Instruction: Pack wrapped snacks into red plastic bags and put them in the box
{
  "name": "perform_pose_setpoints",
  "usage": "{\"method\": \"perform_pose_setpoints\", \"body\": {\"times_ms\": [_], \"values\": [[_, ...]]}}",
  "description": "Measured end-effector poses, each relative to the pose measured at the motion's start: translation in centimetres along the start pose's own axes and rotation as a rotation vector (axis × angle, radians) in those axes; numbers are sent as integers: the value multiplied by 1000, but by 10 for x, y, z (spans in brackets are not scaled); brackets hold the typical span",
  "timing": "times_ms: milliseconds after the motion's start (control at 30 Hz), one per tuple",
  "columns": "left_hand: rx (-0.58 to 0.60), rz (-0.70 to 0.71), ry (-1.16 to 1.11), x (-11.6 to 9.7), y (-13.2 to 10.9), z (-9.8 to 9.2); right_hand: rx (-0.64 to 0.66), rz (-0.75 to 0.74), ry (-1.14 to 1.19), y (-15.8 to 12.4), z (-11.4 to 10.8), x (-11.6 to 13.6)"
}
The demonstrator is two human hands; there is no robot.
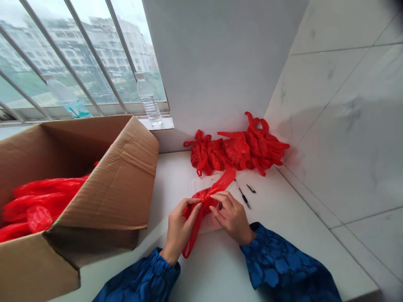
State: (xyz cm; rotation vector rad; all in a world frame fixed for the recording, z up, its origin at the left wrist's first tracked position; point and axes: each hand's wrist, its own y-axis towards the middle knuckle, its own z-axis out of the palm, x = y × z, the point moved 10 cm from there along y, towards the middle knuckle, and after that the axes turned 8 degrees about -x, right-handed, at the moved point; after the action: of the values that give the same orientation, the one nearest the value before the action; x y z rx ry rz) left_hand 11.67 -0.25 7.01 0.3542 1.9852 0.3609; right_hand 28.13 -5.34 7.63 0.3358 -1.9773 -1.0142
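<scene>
A red plastic bag (225,180), twisted or knotted at its middle, is held between my two hands over a sheet of paper (197,184). My left hand (182,218) pinches it at the knot from the left. At the knot's right side, my right hand (231,214) has thumb and fingers closed on the same bag. One strip of the bag hangs down toward me, and another stretches away to the upper right. Any contents of the bag are hidden.
Several knotted red bags (237,149) lie heaped against the wall. An open cardboard box (126,180) with red bags inside stands on the left. A pen (244,197) and its cap (251,188) lie right of the paper. A plastic bottle (148,100) stands on the windowsill.
</scene>
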Motion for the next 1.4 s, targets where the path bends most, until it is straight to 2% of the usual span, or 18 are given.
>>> {"method": "perform_pose_setpoints", "body": {"times_ms": [167, 333, 500, 667, 767, 833, 900, 1000, 1033, 1100, 1200, 1333, 1400], "values": [[39, 31, 17, -3, -2, 4, -21, 74, -25, -1, 4, -6], [25, 45, 59, -2, -1, 2, 18, 39, -86, 0, 7, -4], [-100, 35, 105, 2, 5, -17, -23, 2, -143, 6, -11, -12], [-288, 10, 108, 18, 17, -49, -145, 137, -160, 10, -46, -45], [-320, 31, 102, 19, 18, -53, -125, 106, -151, 11, -48, -42], [-330, 76, 94, 8, 14, -52, -96, 62, -133, 11, -43, -33], [-272, 206, 134, -18, 8, -43, -83, 42, -111, 11, -37, -23], [-17, 489, 320, -60, -9, -8, -36, -5, -133, 9, -26, -12], [72, 557, 385, -68, -15, 4, -7, -32, -152, 7, -21, -9], [182, 603, 456, -72, -23, 19, 44, -80, -178, 3, -15, -5], [185, 557, 450, -65, -25, 20, 88, -111, -173, -3, -12, -6], [53, 365, 299, -50, -17, -2, 146, -134, -117, -6, -11, -8], [-25, 256, 203, -42, -13, -14, 110, -110, -96, -3, -17, -10]]}}
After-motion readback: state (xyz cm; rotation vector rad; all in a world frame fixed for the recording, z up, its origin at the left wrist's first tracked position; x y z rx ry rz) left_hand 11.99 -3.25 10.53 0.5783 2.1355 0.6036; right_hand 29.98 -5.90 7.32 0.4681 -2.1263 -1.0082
